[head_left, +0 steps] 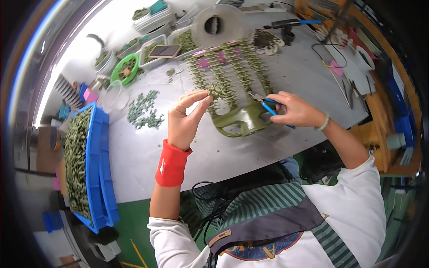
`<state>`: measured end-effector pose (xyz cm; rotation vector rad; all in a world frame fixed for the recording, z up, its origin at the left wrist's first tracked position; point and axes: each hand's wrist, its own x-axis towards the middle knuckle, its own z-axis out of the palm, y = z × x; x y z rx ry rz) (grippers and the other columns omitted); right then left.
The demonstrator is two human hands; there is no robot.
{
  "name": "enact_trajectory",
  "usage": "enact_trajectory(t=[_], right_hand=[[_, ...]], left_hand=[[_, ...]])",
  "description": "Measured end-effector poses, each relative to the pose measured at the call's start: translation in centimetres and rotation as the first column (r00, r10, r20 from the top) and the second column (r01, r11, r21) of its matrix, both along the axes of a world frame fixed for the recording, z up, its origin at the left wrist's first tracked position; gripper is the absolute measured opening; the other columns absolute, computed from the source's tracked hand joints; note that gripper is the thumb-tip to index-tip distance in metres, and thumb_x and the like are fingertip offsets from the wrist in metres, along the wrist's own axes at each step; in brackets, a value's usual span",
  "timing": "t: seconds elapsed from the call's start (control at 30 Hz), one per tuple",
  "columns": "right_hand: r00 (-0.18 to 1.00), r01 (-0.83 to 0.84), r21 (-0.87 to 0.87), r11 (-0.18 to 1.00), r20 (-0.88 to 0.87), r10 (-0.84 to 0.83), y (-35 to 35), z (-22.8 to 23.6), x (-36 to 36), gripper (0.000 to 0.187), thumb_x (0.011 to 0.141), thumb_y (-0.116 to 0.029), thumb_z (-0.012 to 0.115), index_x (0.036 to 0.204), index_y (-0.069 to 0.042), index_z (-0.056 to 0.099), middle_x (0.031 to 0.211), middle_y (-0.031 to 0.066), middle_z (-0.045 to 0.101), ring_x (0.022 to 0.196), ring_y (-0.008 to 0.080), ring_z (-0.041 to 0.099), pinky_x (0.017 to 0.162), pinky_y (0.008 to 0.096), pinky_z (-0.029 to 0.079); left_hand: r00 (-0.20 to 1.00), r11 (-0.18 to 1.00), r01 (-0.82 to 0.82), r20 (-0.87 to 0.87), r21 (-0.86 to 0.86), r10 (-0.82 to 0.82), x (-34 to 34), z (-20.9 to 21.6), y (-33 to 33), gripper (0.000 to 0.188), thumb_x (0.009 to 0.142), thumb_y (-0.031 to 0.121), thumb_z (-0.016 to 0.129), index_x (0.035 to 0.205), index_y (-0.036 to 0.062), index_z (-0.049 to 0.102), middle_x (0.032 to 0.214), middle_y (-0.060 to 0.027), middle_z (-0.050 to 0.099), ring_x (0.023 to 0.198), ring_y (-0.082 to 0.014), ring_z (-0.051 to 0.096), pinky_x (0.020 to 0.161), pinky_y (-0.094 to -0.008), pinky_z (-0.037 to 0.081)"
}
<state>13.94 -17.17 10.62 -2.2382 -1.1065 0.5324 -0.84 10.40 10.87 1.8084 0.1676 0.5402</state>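
Note:
My left hand (184,117), with a red wristband, is raised over the table and pinches a small spiky green piece (216,92) between thumb and fingertips. Wrapped round the blue handles of a pair of pliers (269,107) is my right hand (298,110). The metal jaws point left, near a smooth olive-green moulded base (246,121) with openings in it. Several long rods (239,67) thick with small green pieces lie beyond the base. Whether the jaws touch the base I cannot tell.
Loose green pieces (145,109) lie left of my hand. A blue crate (96,165) full of green pieces stands farther left. At the back are a green bowl (125,77), a phone (165,51) on tubs and a clear round container (222,27). Hand tools (353,91) lie right.

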Motion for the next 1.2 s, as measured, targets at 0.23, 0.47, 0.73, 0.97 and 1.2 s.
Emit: enact_trajectory(t=[0.23, 0.47, 0.73, 0.97, 1.2], right_hand=[[0.951, -0.215, -0.106, 0.971, 0.204, 0.233, 0.5, 0.5, 0.1, 0.058, 0.073, -0.032, 0.066, 0.123, -0.004, 0.056, 0.103, 0.012, 0.057, 0.096, 0.0291, 0.054, 0.087, 0.0373, 0.043], [0.927, -0.247, -0.145, 0.958, 0.251, 0.277, 2.5, -0.4, 1.6, 0.063, 0.071, -0.036, 0.065, 0.125, -0.006, 0.056, 0.107, 0.0113, 0.056, 0.1, 0.0309, 0.049, 0.091, 0.0378, 0.041], [0.97, -0.138, -0.211, 0.968, 0.169, 0.175, 4.1, -0.4, -0.6, 0.066, 0.073, -0.039, 0.068, 0.126, -0.001, 0.055, 0.103, 0.0155, 0.052, 0.101, 0.0319, 0.046, 0.089, 0.0378, 0.042], [0.966, -0.048, -0.33, 0.943, 0.224, 0.127, 5.4, -0.2, -3.0, 0.064, 0.073, -0.043, 0.066, 0.119, 0.002, 0.055, 0.1, 0.0195, 0.05, 0.098, 0.0337, 0.045, 0.087, 0.0382, 0.042], [0.952, -0.072, -0.413, 0.908, 0.244, 0.187, 6.8, 0.7, -3.8, 0.055, 0.077, -0.038, 0.059, 0.104, 0.01, 0.055, 0.101, 0.024, 0.051, 0.092, 0.0391, 0.052, 0.084, 0.0432, 0.046]], left_hand=[[0.952, 0.994, -0.005, -0.305, 0.11, 0.039, -5.8, -0.6, 3.0, 0.022, 0.088, 0.015, 0.068, 0.102, -0.0011, 0.071, 0.087, -0.003, 0.069, 0.083, -0.0084, 0.058, 0.08, -0.0243, 0.046], [0.798, 0.871, 0.354, -0.596, 0.341, -0.091, -7.6, -3.3, 3.2, 0.022, 0.083, 0.015, 0.07, 0.104, 0.0072, 0.07, 0.097, -0.0059, 0.067, 0.089, -0.0176, 0.056, 0.081, -0.0299, 0.045], [0.983, 0.806, 0.091, -0.18, 0.585, 0.02, -3.4, -2.1, 0.8, 0.025, 0.083, 0.013, 0.07, 0.107, 0.0106, 0.065, 0.099, -0.0052, 0.06, 0.093, -0.0223, 0.051, 0.085, -0.0333, 0.044], [0.993, 0.715, -0.035, 0.104, 0.699, -0.053, 1.6, -2.6, -0.6, 0.023, 0.08, 0.008, 0.07, 0.103, 0.0118, 0.067, 0.097, -0.0071, 0.059, 0.093, -0.0291, 0.051, 0.084, -0.0375, 0.042], [0.99, 0.63, -0.105, 0.14, 0.77, -0.006, 4.3, -4.4, -0.9, 0.015, 0.077, 0.014, 0.073, 0.092, 0.0151, 0.071, 0.088, -0.0035, 0.056, 0.09, -0.0271, 0.051, 0.082, -0.0397, 0.04]])
